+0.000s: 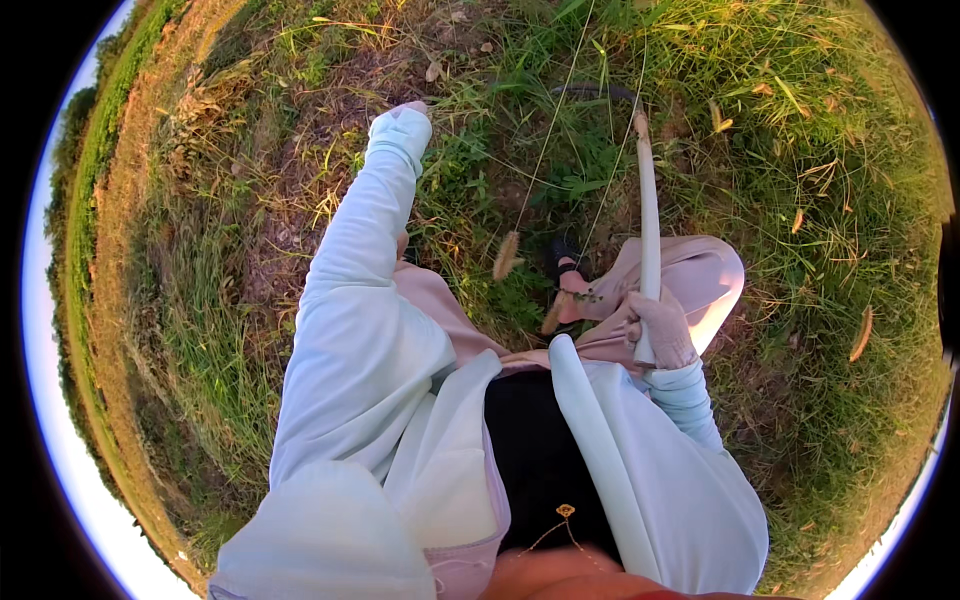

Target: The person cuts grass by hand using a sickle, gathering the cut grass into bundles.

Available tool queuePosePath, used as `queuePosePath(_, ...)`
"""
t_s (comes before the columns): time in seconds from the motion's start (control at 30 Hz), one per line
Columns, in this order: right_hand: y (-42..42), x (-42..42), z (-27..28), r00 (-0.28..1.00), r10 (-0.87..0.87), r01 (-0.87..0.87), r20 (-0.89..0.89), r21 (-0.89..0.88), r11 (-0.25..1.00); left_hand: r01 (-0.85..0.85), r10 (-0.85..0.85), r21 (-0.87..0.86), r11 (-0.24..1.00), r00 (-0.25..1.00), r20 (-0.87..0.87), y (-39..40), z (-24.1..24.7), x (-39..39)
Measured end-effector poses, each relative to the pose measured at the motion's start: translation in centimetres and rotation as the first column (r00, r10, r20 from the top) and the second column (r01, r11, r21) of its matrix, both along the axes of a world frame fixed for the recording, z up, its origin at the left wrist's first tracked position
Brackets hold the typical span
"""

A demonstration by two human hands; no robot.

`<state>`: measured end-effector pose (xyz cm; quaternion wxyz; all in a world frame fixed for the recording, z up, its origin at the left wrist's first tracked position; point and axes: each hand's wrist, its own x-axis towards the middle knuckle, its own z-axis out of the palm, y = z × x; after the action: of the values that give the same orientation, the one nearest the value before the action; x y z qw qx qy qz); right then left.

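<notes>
My right hand [666, 328], in a pale glove, is wrapped around the lower end of a sickle's long pale wooden handle [648, 202] above my right knee. At the far end the dark curved blade [600, 88] points left, partly hidden among green grass [577, 142]. Reaching forward on the left, my left hand [411, 109] is mostly covered by a light blue sleeve cuff. Grass stems lie beside its fingers; whether they grip any cannot be told.
Foxtail seed heads on long stalks [506, 256] rise between my knees. A dark shoe [564, 253] rests on the ground below me. Dry, reddish cut-looking stubble [281, 232] lies on the left, and dense tall grass [817, 187] stands on the right.
</notes>
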<state>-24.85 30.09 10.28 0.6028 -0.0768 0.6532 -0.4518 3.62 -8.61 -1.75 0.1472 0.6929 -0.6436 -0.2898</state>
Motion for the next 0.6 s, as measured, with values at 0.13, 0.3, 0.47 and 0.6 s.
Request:
queuePosePath(0.13,-1.5,-0.9,-2.0,0.995,0.056,-0.062,-0.078,-0.066,0.996,-0.005,0.004,0.085,0.996,1.0,0.019,1.8,-1.3,-1.3)
queuePosePath(0.3,-7.1,1.1,-8.6,0.983,0.133,-0.145,-0.128,-0.087,0.986,0.099,-0.117,0.164,0.981,0.988,0.105,2.0,-4.5,0.1)
queuePosePath(0.47,-13.6,3.2,-15.6,0.991,0.022,-0.038,-0.131,-0.114,0.993,0.293,-0.366,0.236,0.926,0.847,0.385,2.6,-1.3,-2.6)
queuePosePath(0.6,-16.3,4.8,-17.8,0.98,0.118,-0.121,-0.159,-0.011,0.993,0.4,-0.48,0.264,0.877,0.739,0.474,1.9,-2.5,-3.0)
